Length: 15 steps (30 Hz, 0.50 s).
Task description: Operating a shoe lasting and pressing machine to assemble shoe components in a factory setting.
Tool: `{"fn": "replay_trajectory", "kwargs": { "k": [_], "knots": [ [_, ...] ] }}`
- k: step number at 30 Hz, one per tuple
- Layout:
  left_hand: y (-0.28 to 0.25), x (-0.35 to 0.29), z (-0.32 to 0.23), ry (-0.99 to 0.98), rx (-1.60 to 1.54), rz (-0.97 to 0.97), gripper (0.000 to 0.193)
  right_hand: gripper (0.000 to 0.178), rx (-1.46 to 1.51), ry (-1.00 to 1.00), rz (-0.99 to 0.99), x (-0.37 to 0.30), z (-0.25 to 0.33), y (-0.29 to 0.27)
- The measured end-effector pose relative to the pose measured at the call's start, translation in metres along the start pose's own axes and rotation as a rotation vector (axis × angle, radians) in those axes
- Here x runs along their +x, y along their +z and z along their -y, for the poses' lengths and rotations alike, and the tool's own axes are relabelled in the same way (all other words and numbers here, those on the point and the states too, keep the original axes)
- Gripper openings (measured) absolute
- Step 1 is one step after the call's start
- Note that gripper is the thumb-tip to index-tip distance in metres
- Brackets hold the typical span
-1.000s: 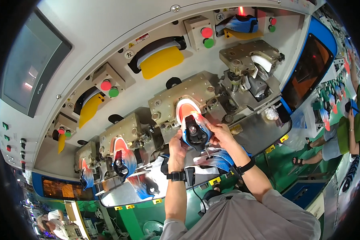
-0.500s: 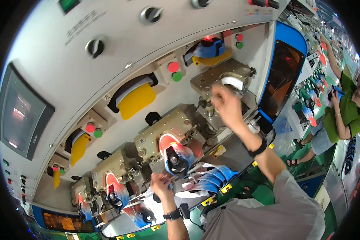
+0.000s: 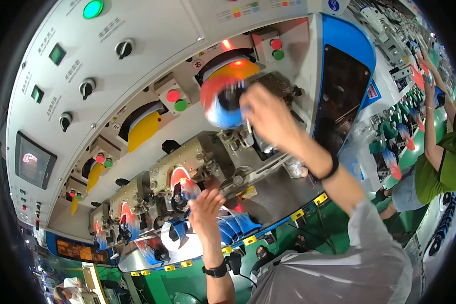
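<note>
You face a curved white machine panel (image 3: pixel 152 66) set with knobs, red and green buttons and yellow guards, on a factory floor where another person (image 3: pixel 435 152) works at the right. Its metal stations each hold a red-and-blue shoe upper (image 3: pixel 180 182). Your right hand (image 3: pixel 268 119) is closed on a blurred red-and-blue shoe upper (image 3: pixel 222 101) raised before the top station. Your left hand (image 3: pixel 205 207) hovers half open, empty, above a stack of blue pieces (image 3: pixel 238 223).
</note>
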<state>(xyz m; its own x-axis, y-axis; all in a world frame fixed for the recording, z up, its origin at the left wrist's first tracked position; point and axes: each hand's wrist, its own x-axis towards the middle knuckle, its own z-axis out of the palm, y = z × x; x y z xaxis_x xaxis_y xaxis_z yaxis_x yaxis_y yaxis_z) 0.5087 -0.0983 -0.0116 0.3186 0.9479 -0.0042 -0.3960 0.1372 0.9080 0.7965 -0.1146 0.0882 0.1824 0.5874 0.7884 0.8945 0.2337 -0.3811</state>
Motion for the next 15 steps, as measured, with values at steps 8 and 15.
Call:
{"fn": "replay_trajectory", "kwargs": {
  "k": [8, 15],
  "knots": [
    [0.076, 0.016, 0.095, -0.434, -0.409, 0.032, 0.032, 0.028, 0.124, -0.009, 0.178, -0.172, 0.041, -0.062],
    [0.088, 0.054, 0.156, -0.563, -0.473, 0.013, 0.032, 0.019, 0.969, 1.35, -0.396, -0.194, -0.053, -0.051]
  ]
}}
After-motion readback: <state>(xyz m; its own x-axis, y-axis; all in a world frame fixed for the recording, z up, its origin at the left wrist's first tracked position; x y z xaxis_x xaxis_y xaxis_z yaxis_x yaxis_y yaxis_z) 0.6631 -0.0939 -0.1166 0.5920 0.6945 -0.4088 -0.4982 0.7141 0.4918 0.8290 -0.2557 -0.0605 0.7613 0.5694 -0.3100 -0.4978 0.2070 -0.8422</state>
